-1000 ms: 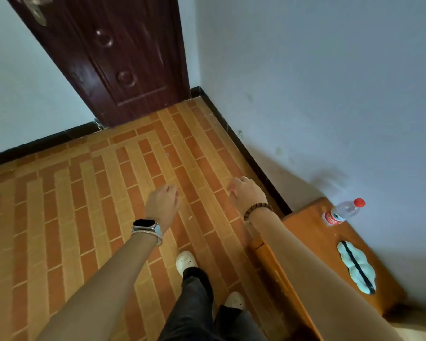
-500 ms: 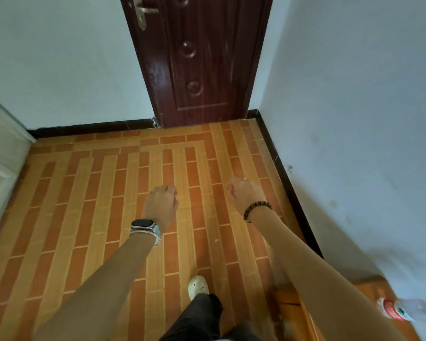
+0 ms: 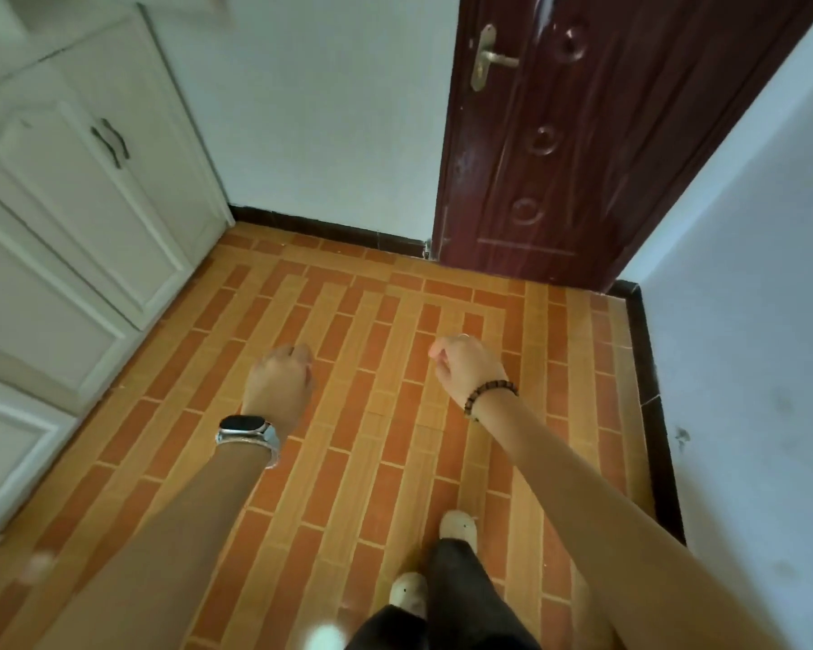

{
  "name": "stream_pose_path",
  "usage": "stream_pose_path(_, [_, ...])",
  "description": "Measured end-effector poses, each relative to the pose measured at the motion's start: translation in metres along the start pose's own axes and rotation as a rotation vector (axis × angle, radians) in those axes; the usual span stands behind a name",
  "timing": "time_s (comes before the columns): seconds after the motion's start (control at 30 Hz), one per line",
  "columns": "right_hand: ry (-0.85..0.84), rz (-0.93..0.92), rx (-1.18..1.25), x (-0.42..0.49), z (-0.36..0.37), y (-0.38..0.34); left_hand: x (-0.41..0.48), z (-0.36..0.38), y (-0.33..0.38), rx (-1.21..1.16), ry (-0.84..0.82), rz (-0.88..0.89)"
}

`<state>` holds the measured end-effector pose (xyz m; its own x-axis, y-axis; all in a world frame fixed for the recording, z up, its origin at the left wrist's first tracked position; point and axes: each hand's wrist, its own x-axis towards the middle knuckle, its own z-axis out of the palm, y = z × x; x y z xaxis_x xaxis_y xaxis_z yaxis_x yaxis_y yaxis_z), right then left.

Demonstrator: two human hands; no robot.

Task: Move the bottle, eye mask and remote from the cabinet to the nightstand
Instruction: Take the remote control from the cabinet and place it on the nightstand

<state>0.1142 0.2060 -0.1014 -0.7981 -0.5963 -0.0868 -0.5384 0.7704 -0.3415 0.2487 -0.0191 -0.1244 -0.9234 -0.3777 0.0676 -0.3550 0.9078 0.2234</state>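
Both arms reach forward over the floor (image 3: 386, 415), a matte surface of long narrow tiles in alternating orange-red and mustard strips, laid in a nested, stepped pattern with pale grout lines. The left hand (image 3: 278, 387) is curled into a loose fist with nothing in it; a smartwatch (image 3: 247, 431) with a glossy black rectangular face and a pale metallic band wraps its wrist. The right hand (image 3: 468, 365) is likewise curled closed and holds nothing, and a bracelet (image 3: 489, 394) of small dark round beads circles its wrist.

To the left stands the cabinet (image 3: 81, 218), cream-white and smooth, its doors shut, with raised rectangular panel mouldings and a pair of dark curved handles (image 3: 111, 143). The bottle, eye mask and remote do not show anywhere in view.

Straight ahead is a dark reddish-brown door (image 3: 592, 143) with a glossy wood-grain finish, round embossed medallions and a brass lever handle (image 3: 489, 56). A black baseboard (image 3: 648, 377) runs along the foot of the plain pale walls. Below, dark trousers (image 3: 461, 602) end at two rounded off-white shoes (image 3: 458, 525).
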Motion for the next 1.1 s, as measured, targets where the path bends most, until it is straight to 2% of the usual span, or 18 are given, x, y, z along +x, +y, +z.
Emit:
stream_pose_path(0.43, [-0.090, -0.325, -0.019, 0.157, 0.011, -0.079, 0.050, -0.031, -0.087, 0.105, 0.043, -0.386])
stream_pose_path(0.73, [-0.059, -0.443, 0.002, 0.274, -0.001, -0.105, 0.136, -0.052, -0.116, 0.127, 0.108, -0.470])
stream_pose_path(1.1, [-0.111, -0.481, -0.038, 0.367, 0.003, -0.135, 0.199, -0.050, -0.158, 0.115, 0.157, -0.527])
